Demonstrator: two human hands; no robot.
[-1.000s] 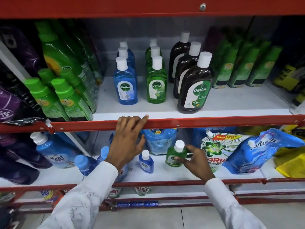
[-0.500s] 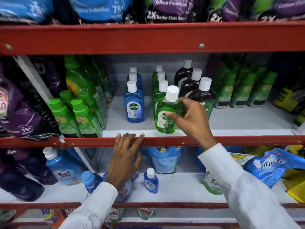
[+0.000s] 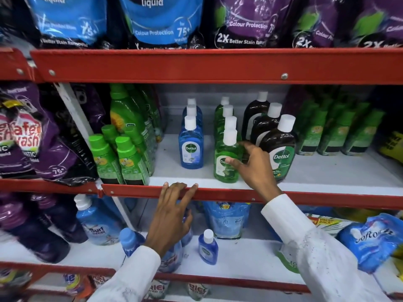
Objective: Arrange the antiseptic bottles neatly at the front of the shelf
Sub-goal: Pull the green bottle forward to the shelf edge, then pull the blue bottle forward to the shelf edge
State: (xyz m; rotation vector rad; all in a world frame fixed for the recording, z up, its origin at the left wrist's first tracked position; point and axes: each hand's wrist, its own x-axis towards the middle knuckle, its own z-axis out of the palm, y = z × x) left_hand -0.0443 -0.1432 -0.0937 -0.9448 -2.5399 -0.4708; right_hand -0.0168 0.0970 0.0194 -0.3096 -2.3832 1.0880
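Three rows of Dettol antiseptic bottles stand on the white middle shelf: blue, green, and dark brown. My right hand grips the front green bottle, thumb on its label and fingers behind it. That bottle stands upright on the shelf near the front edge, ahead of the other green ones. My left hand rests with spread fingers on the red shelf rail and holds nothing. A small blue antiseptic bottle stands on the lower shelf.
Green-capped bottles crowd the left of the middle shelf, green packs the right. Detergent pouches hang over the red rail above. The lower shelf holds a Surf bottle and blue pouches.
My right hand lifted the green bottle from the lower shelf up to the middle shelf and set it at the front of the green row. The left hand stayed on the rail.
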